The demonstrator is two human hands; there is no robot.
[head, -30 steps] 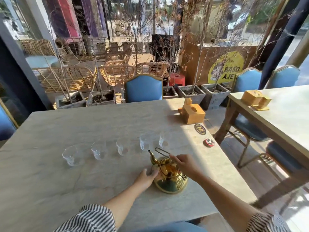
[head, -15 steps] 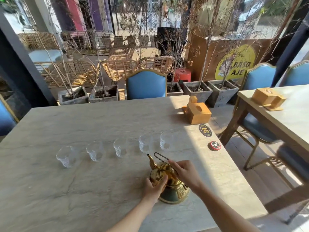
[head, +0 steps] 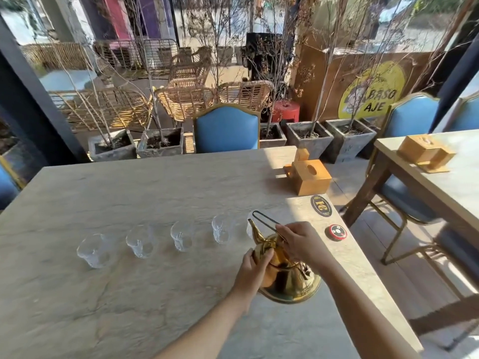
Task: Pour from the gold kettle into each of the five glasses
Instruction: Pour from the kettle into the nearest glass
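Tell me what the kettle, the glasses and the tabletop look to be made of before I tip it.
Gold kettle: polished metal, probably brass or plated; it mirrors the light, and its handle is thin dark wire. Glasses: clear textured glass; the table shows through them. Table: pale matte stone or a stone-look slab, with faint grey veins.

kettle: glossy gold metal | glasses: clear textured | table: matt stone
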